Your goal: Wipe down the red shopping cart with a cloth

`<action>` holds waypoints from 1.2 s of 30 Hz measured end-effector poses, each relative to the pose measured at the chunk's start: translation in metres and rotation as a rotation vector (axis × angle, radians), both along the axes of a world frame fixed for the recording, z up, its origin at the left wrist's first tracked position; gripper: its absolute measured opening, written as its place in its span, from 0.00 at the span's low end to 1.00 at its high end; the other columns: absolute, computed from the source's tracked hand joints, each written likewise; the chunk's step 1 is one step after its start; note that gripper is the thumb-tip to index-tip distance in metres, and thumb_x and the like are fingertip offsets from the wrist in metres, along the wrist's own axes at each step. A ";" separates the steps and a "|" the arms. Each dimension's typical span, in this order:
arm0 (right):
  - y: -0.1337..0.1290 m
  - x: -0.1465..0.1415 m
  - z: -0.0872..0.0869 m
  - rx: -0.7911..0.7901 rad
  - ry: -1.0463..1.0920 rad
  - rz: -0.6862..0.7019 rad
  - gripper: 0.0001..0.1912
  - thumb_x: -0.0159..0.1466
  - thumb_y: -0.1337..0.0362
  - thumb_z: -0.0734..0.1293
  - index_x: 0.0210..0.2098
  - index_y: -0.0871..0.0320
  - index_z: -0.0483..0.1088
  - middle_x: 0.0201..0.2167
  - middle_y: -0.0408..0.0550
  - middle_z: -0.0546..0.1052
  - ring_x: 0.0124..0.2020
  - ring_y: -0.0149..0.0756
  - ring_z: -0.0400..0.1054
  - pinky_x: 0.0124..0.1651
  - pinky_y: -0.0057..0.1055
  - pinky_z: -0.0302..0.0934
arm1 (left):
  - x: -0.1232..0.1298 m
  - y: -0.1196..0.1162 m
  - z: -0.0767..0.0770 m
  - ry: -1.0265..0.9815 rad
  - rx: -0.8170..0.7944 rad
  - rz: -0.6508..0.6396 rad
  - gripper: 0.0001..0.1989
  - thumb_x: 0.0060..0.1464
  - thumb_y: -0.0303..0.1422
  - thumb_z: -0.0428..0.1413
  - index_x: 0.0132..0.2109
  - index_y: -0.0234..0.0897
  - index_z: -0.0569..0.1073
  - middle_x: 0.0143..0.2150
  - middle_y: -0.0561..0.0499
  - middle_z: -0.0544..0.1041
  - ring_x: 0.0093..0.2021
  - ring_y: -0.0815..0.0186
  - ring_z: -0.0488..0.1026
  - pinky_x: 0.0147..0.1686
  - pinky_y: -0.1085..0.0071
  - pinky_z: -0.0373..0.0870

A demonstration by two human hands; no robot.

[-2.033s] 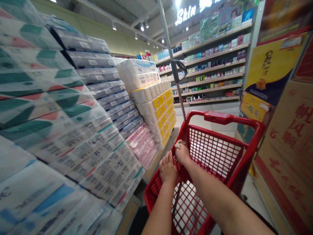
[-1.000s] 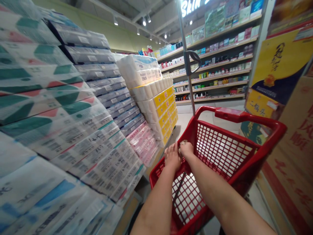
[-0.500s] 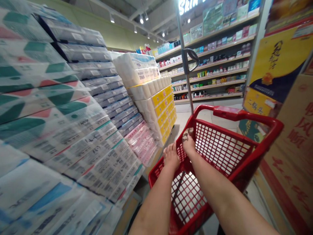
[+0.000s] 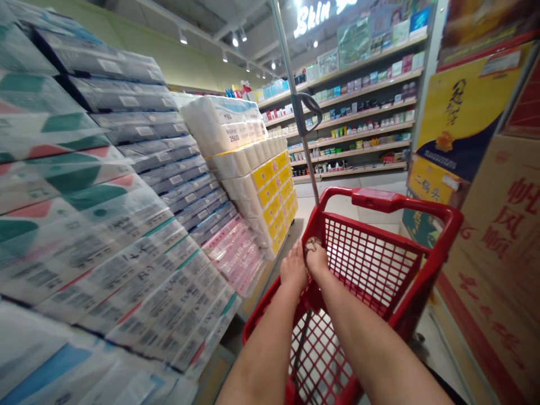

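Note:
A red shopping cart (image 4: 363,264) with lattice sides stands tilted in view at the lower middle. My left hand (image 4: 294,270) lies over its left side edge, fingers bent round the red rim. Just to its right, touching the cart, my right hand (image 4: 315,259) is closed on a small crumpled brownish thing (image 4: 313,243), too small to name. A metal pole (image 4: 288,62) with a dark looped handle rises from the cart's far left corner.
Stacked tissue packs (image 4: 139,225) fill the left side, with paper rolls (image 4: 240,163) beyond. Cartons (image 4: 498,242) stand close on the right of the cart. Shelves of small products (image 4: 358,107) line the back under a lit sign. Pale floor tiles show between.
The cart, pole and shelves have shifted left in view, and the cart sits slightly lower. My right hand has moved left and down with the crumpled thing, nearer my left hand.

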State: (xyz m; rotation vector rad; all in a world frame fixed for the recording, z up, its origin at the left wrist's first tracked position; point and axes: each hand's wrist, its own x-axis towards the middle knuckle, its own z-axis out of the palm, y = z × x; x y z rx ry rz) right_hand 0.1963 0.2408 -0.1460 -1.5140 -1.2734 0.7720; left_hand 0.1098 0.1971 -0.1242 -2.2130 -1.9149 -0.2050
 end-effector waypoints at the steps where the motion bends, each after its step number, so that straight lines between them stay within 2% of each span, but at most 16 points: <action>1: 0.000 -0.001 0.005 0.010 -0.008 -0.009 0.21 0.59 0.66 0.58 0.49 0.58 0.73 0.39 0.50 0.79 0.40 0.39 0.73 0.45 0.29 0.64 | 0.000 -0.003 -0.001 -0.003 0.008 0.013 0.37 0.58 0.29 0.46 0.71 0.37 0.40 0.70 0.43 0.54 0.65 0.58 0.58 0.58 0.63 0.63; 4: -0.004 -0.001 0.019 0.064 -0.010 0.004 0.22 0.59 0.67 0.58 0.51 0.56 0.72 0.44 0.49 0.78 0.44 0.37 0.71 0.48 0.27 0.62 | -0.001 -0.017 -0.005 -0.004 0.055 0.045 0.35 0.59 0.30 0.46 0.71 0.36 0.44 0.69 0.43 0.57 0.64 0.58 0.59 0.56 0.63 0.64; 9: -0.024 0.005 0.030 0.097 -0.057 0.108 0.20 0.59 0.69 0.58 0.47 0.57 0.74 0.41 0.47 0.78 0.42 0.37 0.71 0.46 0.26 0.62 | 0.002 -0.050 -0.015 -0.001 0.116 0.116 0.33 0.58 0.28 0.47 0.70 0.31 0.48 0.68 0.39 0.58 0.64 0.56 0.58 0.57 0.60 0.63; 12: -0.039 0.005 0.030 0.133 -0.084 0.170 0.18 0.58 0.70 0.59 0.44 0.57 0.74 0.39 0.47 0.78 0.41 0.36 0.71 0.46 0.25 0.62 | 0.007 -0.066 -0.011 -0.054 0.124 0.187 0.31 0.59 0.29 0.47 0.68 0.30 0.52 0.65 0.37 0.62 0.63 0.55 0.60 0.57 0.59 0.62; 15: -0.052 0.003 0.028 0.155 -0.073 0.277 0.16 0.57 0.72 0.59 0.40 0.58 0.75 0.38 0.47 0.78 0.40 0.35 0.71 0.45 0.25 0.62 | 0.006 -0.070 0.000 -0.117 0.149 0.228 0.27 0.61 0.29 0.44 0.67 0.31 0.56 0.66 0.37 0.61 0.64 0.56 0.59 0.59 0.59 0.61; 18: -0.061 0.005 0.026 0.130 -0.048 0.416 0.18 0.55 0.75 0.59 0.39 0.59 0.76 0.38 0.46 0.79 0.41 0.35 0.72 0.47 0.26 0.63 | -0.004 -0.065 0.010 -0.139 0.160 0.178 0.30 0.60 0.29 0.45 0.69 0.34 0.51 0.70 0.41 0.55 0.68 0.56 0.53 0.62 0.58 0.57; 22: -0.067 0.003 0.024 0.063 0.040 0.577 0.24 0.55 0.76 0.59 0.47 0.58 0.75 0.39 0.45 0.79 0.41 0.36 0.73 0.47 0.29 0.65 | -0.028 -0.064 0.011 -0.185 0.059 0.075 0.38 0.56 0.24 0.47 0.71 0.37 0.42 0.71 0.43 0.52 0.70 0.56 0.50 0.65 0.58 0.53; 25: -0.071 -0.012 0.024 0.101 0.034 0.528 0.27 0.53 0.77 0.59 0.50 0.59 0.74 0.49 0.48 0.76 0.51 0.37 0.70 0.56 0.30 0.60 | -0.044 -0.071 0.010 -0.259 -0.002 0.076 0.39 0.55 0.23 0.46 0.71 0.37 0.39 0.72 0.44 0.47 0.70 0.55 0.47 0.66 0.57 0.51; 28: -0.082 -0.037 0.015 0.098 0.057 0.446 0.31 0.53 0.77 0.61 0.55 0.56 0.71 0.58 0.48 0.70 0.59 0.37 0.62 0.62 0.30 0.54 | -0.056 -0.080 0.015 -0.304 -0.073 0.132 0.39 0.57 0.26 0.46 0.71 0.36 0.38 0.73 0.45 0.44 0.71 0.55 0.45 0.67 0.56 0.49; 30: -0.092 -0.053 0.002 -0.006 0.106 0.449 0.30 0.53 0.75 0.63 0.55 0.54 0.70 0.53 0.48 0.75 0.55 0.38 0.67 0.58 0.31 0.58 | -0.061 -0.086 0.019 -0.286 -0.089 0.183 0.41 0.57 0.29 0.49 0.71 0.35 0.37 0.73 0.44 0.43 0.71 0.55 0.43 0.67 0.56 0.49; 33: -0.101 -0.071 -0.013 -0.096 0.144 0.473 0.17 0.53 0.71 0.66 0.42 0.58 0.78 0.36 0.50 0.81 0.42 0.43 0.74 0.48 0.34 0.65 | -0.068 -0.095 0.024 -0.204 -0.043 0.230 0.44 0.53 0.29 0.53 0.71 0.32 0.39 0.73 0.43 0.43 0.71 0.52 0.42 0.67 0.57 0.47; 34: -0.101 -0.075 -0.015 -0.094 0.158 0.474 0.15 0.54 0.70 0.65 0.40 0.59 0.78 0.36 0.51 0.81 0.41 0.43 0.74 0.47 0.34 0.66 | -0.071 -0.097 0.025 -0.175 -0.019 0.231 0.43 0.53 0.29 0.53 0.71 0.30 0.41 0.73 0.42 0.43 0.71 0.52 0.42 0.67 0.57 0.47; 36: -0.098 -0.084 -0.016 -0.050 0.198 0.468 0.17 0.57 0.68 0.63 0.44 0.58 0.77 0.43 0.50 0.80 0.46 0.40 0.73 0.51 0.33 0.65 | -0.076 -0.101 0.025 -0.128 0.030 0.220 0.38 0.56 0.29 0.50 0.70 0.29 0.46 0.72 0.42 0.46 0.71 0.53 0.45 0.67 0.57 0.49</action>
